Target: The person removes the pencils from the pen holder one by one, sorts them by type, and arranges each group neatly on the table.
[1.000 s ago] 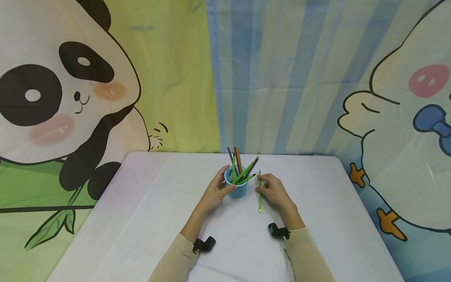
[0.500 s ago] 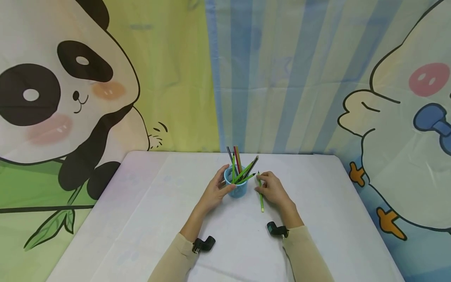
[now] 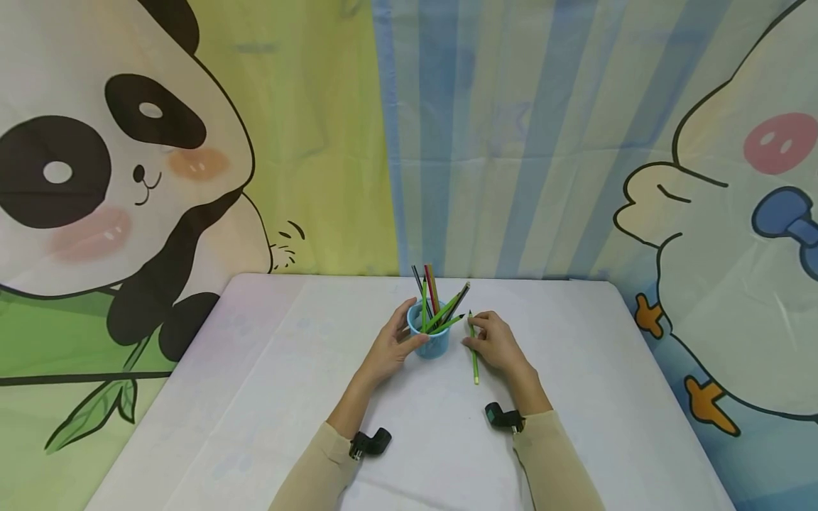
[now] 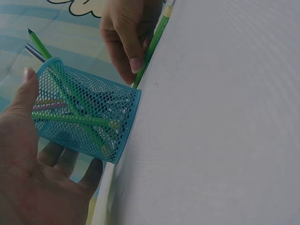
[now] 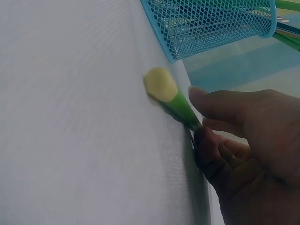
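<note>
My left hand (image 3: 388,348) curves round a light blue mesh pencil cup (image 3: 436,348) that stands upright on the table. In the left wrist view the thumb rests near the cup's rim, with fingers on the far side. Several pencils (image 3: 433,291), green, red and dark, lean inside the cup. Just right of it, my right hand (image 3: 497,346) pinches a green pencil (image 3: 476,370) lying along the white tabletop. The pencil's pale yellow end (image 5: 161,84) points towards me. Part of its far length is hidden by the fingers.
The table has a white cover (image 3: 268,397), and its far edge runs just behind the cup. Printed curtains with a panda (image 3: 160,177) and a white cartoon figure (image 3: 722,284) hang behind and beside it. Black cameras (image 3: 371,444) sit on both wrists.
The green pencil's near end has swung slightly to the right, and the right hand has shifted a little with it. The left hand and the cup have stayed in place.
</note>
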Demonstrator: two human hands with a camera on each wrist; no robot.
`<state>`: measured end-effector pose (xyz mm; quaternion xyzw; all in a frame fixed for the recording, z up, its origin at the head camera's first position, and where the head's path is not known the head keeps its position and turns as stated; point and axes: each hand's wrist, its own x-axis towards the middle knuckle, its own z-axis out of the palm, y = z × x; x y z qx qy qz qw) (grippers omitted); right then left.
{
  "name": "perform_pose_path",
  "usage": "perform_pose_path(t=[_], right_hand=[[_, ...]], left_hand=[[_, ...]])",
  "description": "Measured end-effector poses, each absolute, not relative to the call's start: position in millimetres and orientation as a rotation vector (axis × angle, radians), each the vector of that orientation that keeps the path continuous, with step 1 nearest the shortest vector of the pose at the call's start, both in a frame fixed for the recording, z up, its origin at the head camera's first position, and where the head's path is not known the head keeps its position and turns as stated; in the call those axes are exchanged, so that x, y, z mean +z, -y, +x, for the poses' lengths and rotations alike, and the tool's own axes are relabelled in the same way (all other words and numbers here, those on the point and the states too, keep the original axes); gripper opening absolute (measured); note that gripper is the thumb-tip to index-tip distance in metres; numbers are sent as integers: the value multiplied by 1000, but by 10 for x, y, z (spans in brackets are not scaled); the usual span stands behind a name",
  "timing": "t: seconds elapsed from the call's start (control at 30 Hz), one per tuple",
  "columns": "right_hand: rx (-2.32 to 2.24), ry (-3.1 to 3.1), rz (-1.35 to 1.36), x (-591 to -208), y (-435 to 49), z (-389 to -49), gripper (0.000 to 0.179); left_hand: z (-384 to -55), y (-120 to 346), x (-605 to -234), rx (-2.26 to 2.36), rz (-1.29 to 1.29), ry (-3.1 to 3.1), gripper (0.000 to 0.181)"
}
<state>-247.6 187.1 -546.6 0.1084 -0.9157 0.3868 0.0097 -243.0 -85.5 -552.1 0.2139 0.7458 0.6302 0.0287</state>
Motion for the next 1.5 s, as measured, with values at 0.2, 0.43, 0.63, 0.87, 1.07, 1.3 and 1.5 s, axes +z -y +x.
perform_pose_path(t=[0.2, 0.43, 0.63, 0.87, 1.07, 1.3, 1.5], right_hand=[[1299, 2852, 243, -5473, -1873, -2466, 52], [1355, 2733, 280, -5475, -1893, -2474, 55], [1663, 2496, 294, -5355, -1909, -2429, 52], [2026, 2106, 422, -5225, -1907, -2362, 40], [2124, 2002, 598, -5165, -1901, -2332, 30], [2147, 2045, 759, -5158, -1893, -2317, 20], [2124, 2071, 836, -5159, -1866, -2305, 29]], left_hand=[[-2419, 856, -5520, 1949, 640, -2291, 79], [-2428, 853, -5532, 1952, 657, -2291, 81], [-2434, 856, -5530, 1942, 652, -2294, 85], [-2429, 857, -5514, 1944, 631, -2279, 81], [-2429, 855, -5518, 1938, 653, -2296, 83], [-2428, 855, -5516, 1927, 677, -2315, 83], [-2428, 862, -5529, 1935, 690, -2310, 81]])
